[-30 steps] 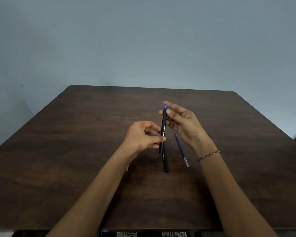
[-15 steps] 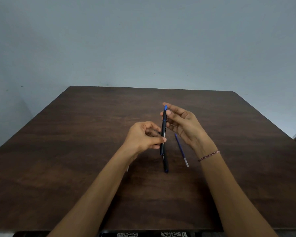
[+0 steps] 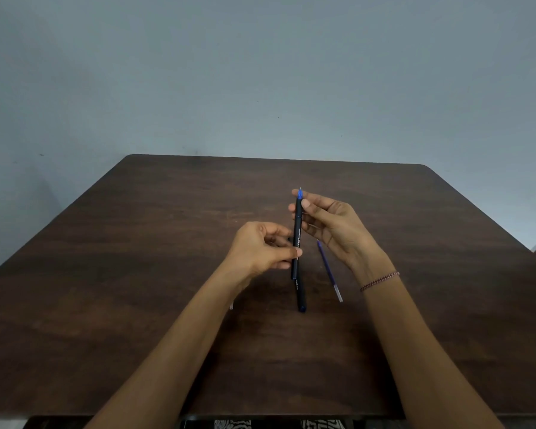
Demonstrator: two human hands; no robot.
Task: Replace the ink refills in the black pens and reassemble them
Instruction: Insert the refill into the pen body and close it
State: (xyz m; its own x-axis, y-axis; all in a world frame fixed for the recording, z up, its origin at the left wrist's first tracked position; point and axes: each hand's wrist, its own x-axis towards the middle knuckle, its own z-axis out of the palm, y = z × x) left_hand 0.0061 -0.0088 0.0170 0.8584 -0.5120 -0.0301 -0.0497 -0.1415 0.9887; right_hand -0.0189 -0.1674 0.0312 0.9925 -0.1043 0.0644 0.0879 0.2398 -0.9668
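Note:
A black pen (image 3: 297,233) with a blue tip stands nearly upright above the table, tip pointing away from me. My left hand (image 3: 262,249) pinches its lower barrel with thumb and fingers. My right hand (image 3: 331,227) grips the blue tip end between thumb and forefinger, the other fingers spread. A second black pen (image 3: 300,295) lies on the table just below the held one. A loose blue ink refill (image 3: 329,269) lies on the table beside it, partly under my right wrist.
The dark wooden table (image 3: 136,274) reaches to a plain grey wall. A small pale piece (image 3: 231,305) shows on the table at the edge of my left forearm. A beaded bracelet (image 3: 379,280) circles my right wrist.
The right hand's thumb and forefinger have closed more firmly on the blue tip end. The pen and left hand have barely moved.

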